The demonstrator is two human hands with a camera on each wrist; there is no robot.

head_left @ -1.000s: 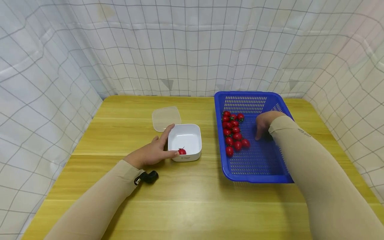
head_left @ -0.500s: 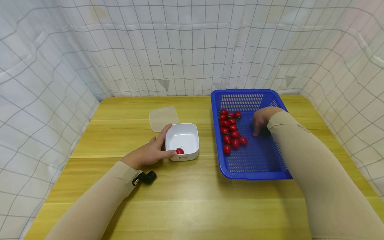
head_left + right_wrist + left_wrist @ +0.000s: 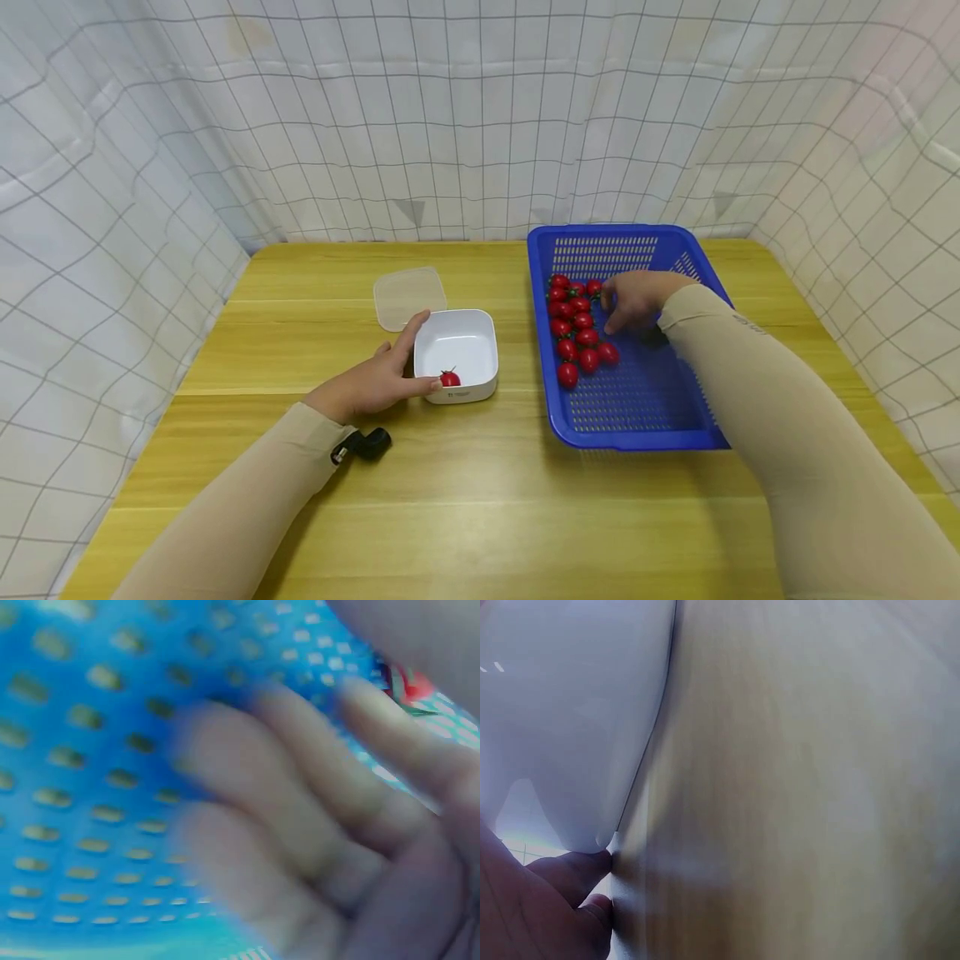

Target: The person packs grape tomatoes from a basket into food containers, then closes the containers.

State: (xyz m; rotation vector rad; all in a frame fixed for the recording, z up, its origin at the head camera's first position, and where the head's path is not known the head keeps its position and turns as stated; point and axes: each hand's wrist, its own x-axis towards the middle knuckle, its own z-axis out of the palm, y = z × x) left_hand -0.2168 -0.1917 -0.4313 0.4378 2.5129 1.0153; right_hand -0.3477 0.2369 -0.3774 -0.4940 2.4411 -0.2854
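Note:
A white square container (image 3: 457,315) sits mid-table with one cherry tomato (image 3: 449,378) inside. My left hand (image 3: 386,373) grips its near left corner, thumb along the front wall and fingers up the left side. In the left wrist view the fingertips (image 3: 574,868) touch the container (image 3: 570,712) at its base. To the right, a blue mesh basket (image 3: 637,408) holds several cherry tomatoes (image 3: 573,321) along its left side. My right hand (image 3: 633,298) reaches into the basket, fingers loosely curled just right of the cluster and holding nothing. The right wrist view shows blurred fingers (image 3: 300,825) and one tomato (image 3: 409,684).
A clear plastic lid (image 3: 409,296) lies flat behind the container. The wooden table (image 3: 480,500) is walled on three sides by white checked cloth (image 3: 465,125). A small black camera (image 3: 367,443) sits at my left wrist.
My right hand has moved left across the basket, from its right side to the edge of the tomato cluster. The left hand has stayed on the container.

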